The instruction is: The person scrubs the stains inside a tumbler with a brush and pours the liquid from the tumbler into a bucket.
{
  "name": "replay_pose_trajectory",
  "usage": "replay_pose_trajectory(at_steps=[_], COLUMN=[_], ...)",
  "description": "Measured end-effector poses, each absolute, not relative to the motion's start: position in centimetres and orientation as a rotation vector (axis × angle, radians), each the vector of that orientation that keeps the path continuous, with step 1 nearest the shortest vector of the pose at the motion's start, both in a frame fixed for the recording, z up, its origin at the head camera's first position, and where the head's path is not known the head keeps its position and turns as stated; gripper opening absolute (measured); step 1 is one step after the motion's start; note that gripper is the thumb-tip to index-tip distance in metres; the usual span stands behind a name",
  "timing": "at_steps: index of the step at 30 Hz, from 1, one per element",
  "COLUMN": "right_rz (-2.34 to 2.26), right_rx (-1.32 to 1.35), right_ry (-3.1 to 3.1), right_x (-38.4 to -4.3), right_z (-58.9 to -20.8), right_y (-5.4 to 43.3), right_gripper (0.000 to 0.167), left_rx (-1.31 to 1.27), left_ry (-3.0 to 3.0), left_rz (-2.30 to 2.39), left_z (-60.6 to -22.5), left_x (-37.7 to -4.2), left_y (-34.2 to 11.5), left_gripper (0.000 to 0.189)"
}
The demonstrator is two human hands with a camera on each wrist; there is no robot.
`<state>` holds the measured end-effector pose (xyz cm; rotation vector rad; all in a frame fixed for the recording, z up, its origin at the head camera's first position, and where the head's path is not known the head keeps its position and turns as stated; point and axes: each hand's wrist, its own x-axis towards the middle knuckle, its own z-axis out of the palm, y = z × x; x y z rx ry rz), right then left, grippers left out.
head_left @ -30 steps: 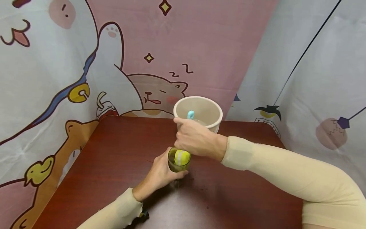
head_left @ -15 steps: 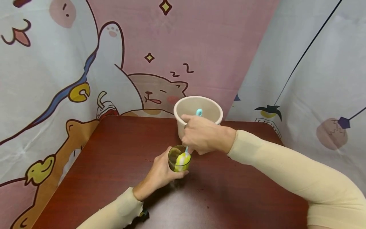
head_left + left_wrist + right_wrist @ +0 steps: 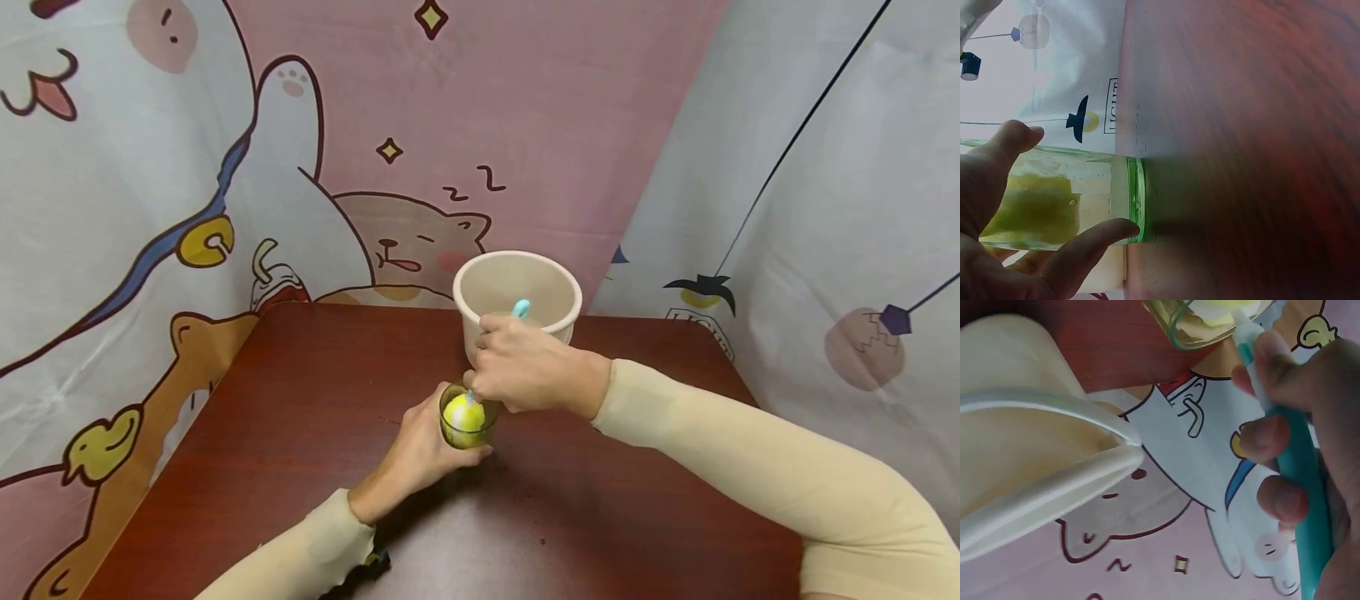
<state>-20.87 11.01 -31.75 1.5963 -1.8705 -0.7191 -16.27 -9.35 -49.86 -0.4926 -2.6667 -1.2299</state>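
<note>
My left hand [image 3: 423, 442] grips a green-tinted drinking glass [image 3: 1119, 200] around its side, mouth up, over the table. From the left wrist view I cannot tell whether its base touches the tabletop. Inside the glass sits the yellow and white sponge head [image 3: 463, 412] of a cup brush. My right hand [image 3: 521, 362] curls around the brush's teal and white handle [image 3: 1297, 469], above the glass's mouth. The handle's loop end [image 3: 521, 309] sticks out past the right hand. In the right wrist view only part of the glass shows, at the top edge.
A cream bucket [image 3: 480, 287] stands at the back of the table, just beyond my right hand. The reddish-brown wooden table [image 3: 315, 392] has small wet marks. A cartoon-printed cloth [image 3: 562, 125] hangs behind and at both sides. A small dark object [image 3: 375, 564] lies by the left sleeve.
The sponge head has shifted about within the glass, to the right and then back left, as the right hand moved with the handle. The left hand has held the glass in place.
</note>
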Motion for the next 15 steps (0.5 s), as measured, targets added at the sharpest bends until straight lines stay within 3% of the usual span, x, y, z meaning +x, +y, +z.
replay_pose_trajectory(at_steps=[6, 15], right_rz=[-0.813, -0.85], right_rx=[1.5, 1.495], right_ry=[-1.861, -1.957], right_x=[-20.76, -20.94], right_z=[-31.94, -31.22], right_y=[10.15, 10.47], right_gripper=[0.013, 0.02], left_rx=[-0.498, -0.49], left_ry=[-2.673, -2.675], left_rz=[-1.229, -1.221], left_z=[-49.78, -49.73], left_x=[-16.31, -16.29], left_y=[-9.45, -9.48], left_gripper=[0.081, 0.078])
